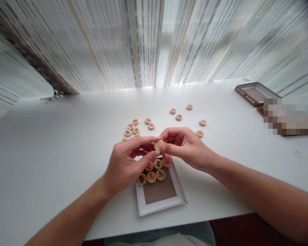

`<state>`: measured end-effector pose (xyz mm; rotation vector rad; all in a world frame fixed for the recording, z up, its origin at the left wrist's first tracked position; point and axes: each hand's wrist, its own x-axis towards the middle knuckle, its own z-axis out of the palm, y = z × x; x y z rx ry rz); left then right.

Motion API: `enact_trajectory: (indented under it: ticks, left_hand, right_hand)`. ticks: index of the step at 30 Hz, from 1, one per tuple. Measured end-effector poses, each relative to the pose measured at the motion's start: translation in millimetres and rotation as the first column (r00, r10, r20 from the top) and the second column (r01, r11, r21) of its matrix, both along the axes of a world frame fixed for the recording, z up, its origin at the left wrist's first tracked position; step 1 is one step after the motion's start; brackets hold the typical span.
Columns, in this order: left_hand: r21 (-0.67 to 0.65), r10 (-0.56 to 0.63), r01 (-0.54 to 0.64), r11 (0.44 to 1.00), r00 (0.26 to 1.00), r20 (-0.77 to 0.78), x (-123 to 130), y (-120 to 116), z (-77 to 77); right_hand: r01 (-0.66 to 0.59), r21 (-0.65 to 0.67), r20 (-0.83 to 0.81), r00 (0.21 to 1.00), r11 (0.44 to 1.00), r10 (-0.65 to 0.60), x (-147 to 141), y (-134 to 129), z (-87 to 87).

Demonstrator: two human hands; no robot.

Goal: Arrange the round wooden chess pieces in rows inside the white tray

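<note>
Between my two hands is a plain-faced wooden Chinese chess piece (158,146), its character side not showing. My left hand (129,160) pinches its left edge with thumb and fingers. The thumb and fingers of my right hand (181,145) grip the same piece from the right. Right below, a shallow white-rimmed box (164,206) with a brown bottom holds several pieces in rows. A black horse piece (160,174) and a red horse piece (151,176) lie in its nearer row. My hands partly hide the box's far end.
Loose chess pieces (136,130) lie in a cluster beyond my left hand. More pieces (179,117) are scattered past my right hand. At the far right of the white table (74,147) rests an open brown box (254,94), partly blurred. A striped curtain (149,44) hangs behind.
</note>
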<state>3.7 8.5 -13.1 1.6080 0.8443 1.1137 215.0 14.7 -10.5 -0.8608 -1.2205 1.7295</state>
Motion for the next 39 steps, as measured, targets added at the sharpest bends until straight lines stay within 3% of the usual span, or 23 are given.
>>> enact_trajectory:
  ticks: [2,4,6,8,10,12,14,21,28,36,39]
  left_hand:
    - [-0.071,0.010,-0.007,0.997,0.999,0.041,0,1,0.8]
    - [-0.149,0.025,-0.010,0.989,0.995,0.095,0,3,2.7]
    - [-0.222,0.021,0.010,0.975,0.990,0.138,0,6,5.0]
    - [-0.287,-0.005,0.055,0.956,0.985,0.174,0,8,6.6]
    - [-0.349,-0.032,0.106,0.931,0.977,0.213,-1,10,6.6]
    - [-0.396,-0.033,0.137,0.908,0.966,0.257,-2,11,5.2]
    - [-0.410,-0.029,0.151,0.899,0.957,0.288,-3,11,3.7]
    - [-0.411,-0.028,0.140,0.901,0.963,0.267,-2,11,4.5]
    - [-0.365,0.029,0.039,0.930,0.984,0.178,-2,10,4.5]
    - [-0.297,0.031,0.003,0.955,0.993,0.110,-2,9,3.8]
    - [-0.297,0.008,0.020,0.955,0.995,0.095,-1,9,2.6]
  right_hand:
    - [0.032,0.108,0.044,0.998,0.994,-0.037,0,-2,-0.3]
    - [0.073,0.301,0.120,0.986,0.951,-0.114,1,-3,-0.8]
    - [0.093,0.546,0.197,0.952,0.832,-0.235,3,-3,-1.2]
    - [0.073,0.743,0.230,0.906,0.666,-0.355,5,-1,-1.7]
    - [0.041,0.848,0.226,0.873,0.528,-0.431,7,0,-2.1]
    - [0.015,0.890,0.221,0.860,0.457,-0.459,7,1,-2.5]
    - [-0.002,0.895,0.232,0.855,0.445,-0.463,6,1,-3.0]
    - [0.008,0.862,0.260,0.851,0.508,-0.455,4,-2,-5.0]
    - [-0.069,0.838,0.358,0.819,0.542,-0.448,2,-2,-1.2]
    - [-0.262,0.857,0.481,0.717,0.445,-0.504,5,-5,8.2]
    - [-0.297,0.838,0.520,0.688,0.457,-0.507,6,-8,14.4]
